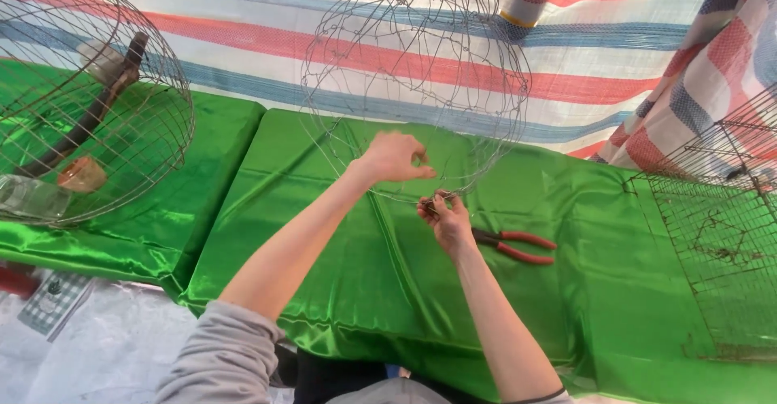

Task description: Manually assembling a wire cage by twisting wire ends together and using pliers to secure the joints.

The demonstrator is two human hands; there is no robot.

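A round wire-mesh cage (421, 64) stands on the table covered in green satin cloth (340, 250). My left hand (392, 159) pinches the thin wire at the cage's lower rim, fingers closed on it. Just below, my right hand (445, 219) grips the same rim wire between thumb and fingers. Red-handled pliers (518, 247) lie on the cloth right beside my right wrist, held by neither hand.
A bigger round wire basket (89, 104) stands at the left with a dark tool and a small bottle seen through it. Flat rusty wire mesh panels (720, 234) lie at the right. A striped tarpaulin (267, 40) hangs behind the table.
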